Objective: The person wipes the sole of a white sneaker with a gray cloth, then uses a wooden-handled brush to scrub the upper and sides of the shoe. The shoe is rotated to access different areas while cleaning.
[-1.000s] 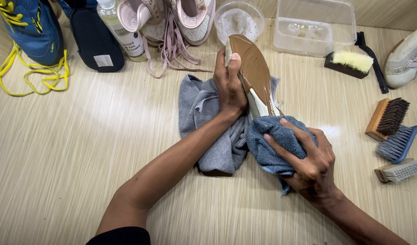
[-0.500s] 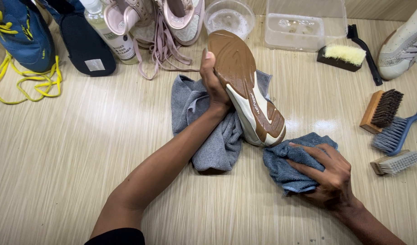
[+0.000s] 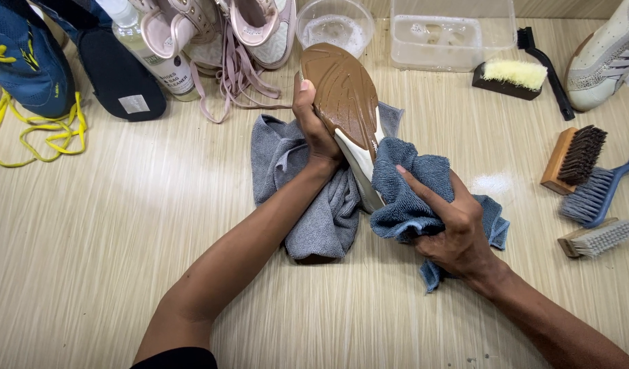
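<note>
Wooden table (image 3: 89,260), left hand (image 3: 314,130) gripping the brown-soled sneaker (image 3: 345,102), right hand (image 3: 451,219) at 4 o'clock clenched around blue-grey towel (image 3: 403,198), wiping midsole, looks half done.

Brown-soled shoe (image 3: 345,96); blue cloth (image 3: 410,198); grey towel (image 3: 308,198)

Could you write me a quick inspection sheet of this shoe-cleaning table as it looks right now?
Surface: pale wood-grain table, small white patch of foam.
Job's things: shoe held sole up; blue cloth pressed to its side; grey towel beneath.
Clutter: pink shoes, blue shoe, yellow laces, spray bottle, bowl, clear tub, four brushes, white shoe.
Hands: left hand grips the shoe; right hand bunches the cloth.
Cables: nothing seen.
Surroundings: nothing seen.
</note>
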